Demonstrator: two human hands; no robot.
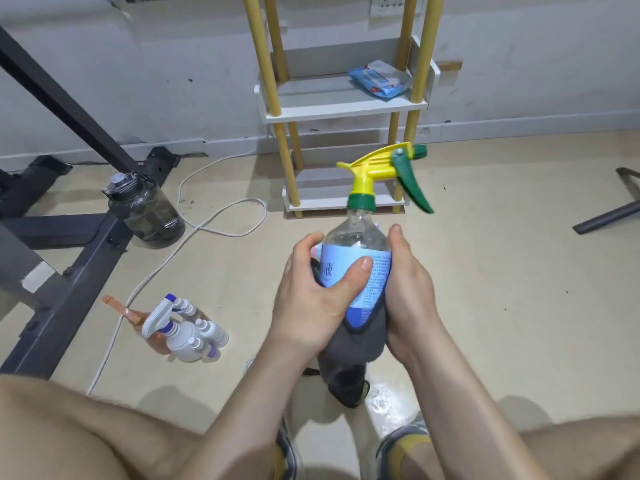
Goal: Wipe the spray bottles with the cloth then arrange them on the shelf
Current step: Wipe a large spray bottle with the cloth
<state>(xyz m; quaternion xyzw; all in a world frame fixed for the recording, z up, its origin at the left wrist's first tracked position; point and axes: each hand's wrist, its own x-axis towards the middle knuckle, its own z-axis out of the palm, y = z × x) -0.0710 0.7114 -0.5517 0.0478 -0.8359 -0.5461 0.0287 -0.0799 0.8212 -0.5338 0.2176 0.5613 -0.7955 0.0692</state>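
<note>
Bottle at centre of view, held off the floor in both hands, tilted with its top toward 12 o'clock. Clear body, pale blue label. Yellow sprayer with green collar and green trigger; the trigger hung toward 4 o'clock from the sprayer.

Left hand at 9 o'clock of the bottle: fingers curled round its far side, thumb laid across the label, a firm grip on the bare plastic.

Right hand at 3 o'clock of the bottle: palm and curled fingers clasped the grey cloth against the bottle's side and base, thumb pointing up along the shoulder. The cloth wrapped the lower end, and its loose tail hung toward 6 o'clock.

Shelf at 12 o'clock, against the wall: white boards on yellow posts. The middle board carried only a blue wipes pack at its right end. The lowest board sat just above the floor, partly hidden behind the sprayer.

Floor bottles at 8 o'clock, well apart from the hands: a tight cluster, one orange, the others white with purple trim, standing touching.

Dark jug at 10 o'clock beside a black metal frame. White cable looped between the jug and the shelf and ran on past the cluster toward 7 o'clock.
</note>
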